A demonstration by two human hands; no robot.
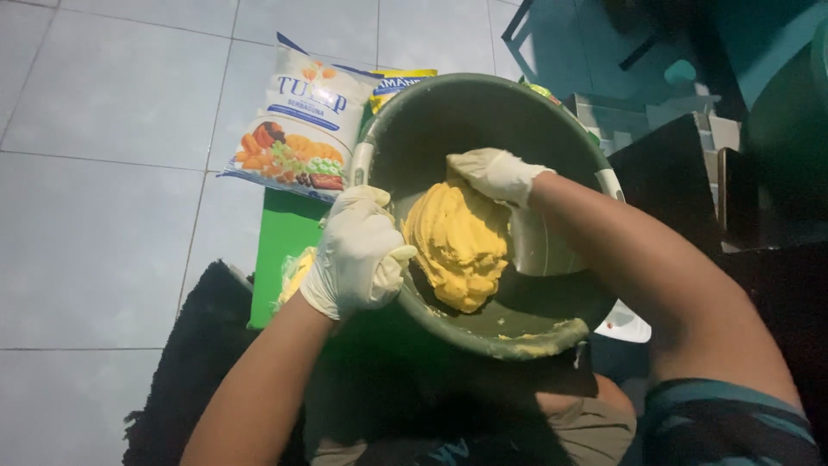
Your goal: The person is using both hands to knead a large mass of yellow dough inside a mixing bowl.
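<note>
Two gloved hands work at a large green bowl [552, 112] that fills the centre of the frame and is tilted toward the camera. Beyond it, in the upper left, a white flour bag [297, 121] printed with fruit and pastry pictures lies on the pale tiled floor [95, 216], with a yellow packet [401, 80] peeking out beside the bowl's far rim. A green board [280, 250] runs down the left under the bowl, and a black mat [185, 380] spreads at the lower left. Inside the bowl, at mid-frame, sits a lump of yellow dough [457, 242], clinging to the sloping inner wall. The left hand [354, 255] is closed over the bowl's near left rim, just left of the dough and touching its edge. The right hand [496, 175] reaches in from the right, fingers curled down onto the top of the dough, pressing it from above.
</note>
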